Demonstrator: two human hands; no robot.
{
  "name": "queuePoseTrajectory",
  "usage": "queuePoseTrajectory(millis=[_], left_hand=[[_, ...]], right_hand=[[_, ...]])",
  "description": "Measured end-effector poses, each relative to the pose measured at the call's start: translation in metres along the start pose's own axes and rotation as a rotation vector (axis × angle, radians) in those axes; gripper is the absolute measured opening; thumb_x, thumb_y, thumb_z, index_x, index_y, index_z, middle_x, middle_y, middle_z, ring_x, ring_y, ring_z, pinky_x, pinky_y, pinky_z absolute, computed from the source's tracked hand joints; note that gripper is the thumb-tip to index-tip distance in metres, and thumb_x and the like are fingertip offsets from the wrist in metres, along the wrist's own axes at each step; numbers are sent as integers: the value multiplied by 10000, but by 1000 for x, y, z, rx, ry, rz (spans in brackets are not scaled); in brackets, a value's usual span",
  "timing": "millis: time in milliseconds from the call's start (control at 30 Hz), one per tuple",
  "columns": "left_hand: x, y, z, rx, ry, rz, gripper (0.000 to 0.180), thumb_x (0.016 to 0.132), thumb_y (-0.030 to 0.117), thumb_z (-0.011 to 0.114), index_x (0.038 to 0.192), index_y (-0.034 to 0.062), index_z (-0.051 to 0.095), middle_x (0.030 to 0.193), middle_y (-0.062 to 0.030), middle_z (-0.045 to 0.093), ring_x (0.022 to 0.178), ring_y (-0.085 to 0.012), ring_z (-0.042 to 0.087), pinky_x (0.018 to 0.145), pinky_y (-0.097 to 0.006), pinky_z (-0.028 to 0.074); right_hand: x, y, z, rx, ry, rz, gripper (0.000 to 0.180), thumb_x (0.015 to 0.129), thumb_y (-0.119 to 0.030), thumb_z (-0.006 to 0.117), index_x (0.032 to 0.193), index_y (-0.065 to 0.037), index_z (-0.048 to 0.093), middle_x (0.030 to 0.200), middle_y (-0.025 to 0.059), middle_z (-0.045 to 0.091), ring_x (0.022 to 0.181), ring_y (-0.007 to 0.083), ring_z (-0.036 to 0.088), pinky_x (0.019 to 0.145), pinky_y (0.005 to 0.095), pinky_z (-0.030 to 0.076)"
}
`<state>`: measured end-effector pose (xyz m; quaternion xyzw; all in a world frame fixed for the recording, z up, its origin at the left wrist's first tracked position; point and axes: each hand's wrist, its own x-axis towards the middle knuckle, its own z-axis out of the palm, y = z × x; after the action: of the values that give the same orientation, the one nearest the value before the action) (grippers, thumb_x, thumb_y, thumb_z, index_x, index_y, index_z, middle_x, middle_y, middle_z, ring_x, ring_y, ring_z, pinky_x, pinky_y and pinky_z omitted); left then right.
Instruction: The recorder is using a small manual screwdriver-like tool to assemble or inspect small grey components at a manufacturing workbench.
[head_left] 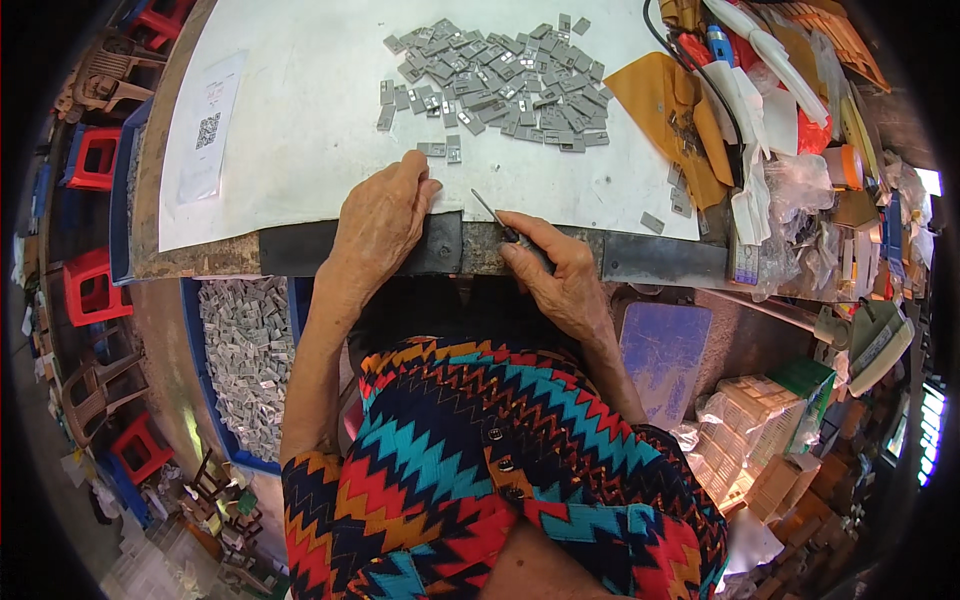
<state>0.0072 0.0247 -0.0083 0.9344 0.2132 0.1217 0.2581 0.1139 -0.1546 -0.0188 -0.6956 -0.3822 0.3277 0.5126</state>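
My left hand (385,215) reaches over the table's near edge, fingers bent and pressed together. Its fingertips come up to a small grey rectangular part (432,149) on the white sheet; whether anything is pinched beneath them is hidden. A second grey part (454,149) lies beside the first, at a right angle to it. My right hand (558,265) is closed round the dark handle of a small thin-bladed tool (484,205), its blade pointing up and left over the sheet. Beyond both hands a loose pile of grey parts (500,85) is spread out.
White sheet (300,120) covers the tabletop, with a printed paper (210,130) at left. Brown wrapping (665,120) and plastic bags (800,190) crowd the right. A blue bin of grey parts (245,360) stands below left. Red stools (95,285) are farther left.
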Motion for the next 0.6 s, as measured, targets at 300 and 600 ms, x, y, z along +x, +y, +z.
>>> queuePoseTrajectory(millis=[300,600], left_hand=[[-9,16,-10,-404,134,-336,149,861,77,516,976,-4,466,661,-114,526,602,-214,537,557,-299,417],[-11,7,1,-1565,119,-435,139,859,129,557,915,9,515,735,14,506,593,-47,378,556,-181,311]], right_hand=[[2,-5,0,21,1,22,313,844,-101,574,1133,15,538,845,87,556,757,146,521,657,247,418],[3,-12,0,12,54,-30,312,841,-100,580,1130,12,545,848,82,569,742,134,536,644,238,422]])
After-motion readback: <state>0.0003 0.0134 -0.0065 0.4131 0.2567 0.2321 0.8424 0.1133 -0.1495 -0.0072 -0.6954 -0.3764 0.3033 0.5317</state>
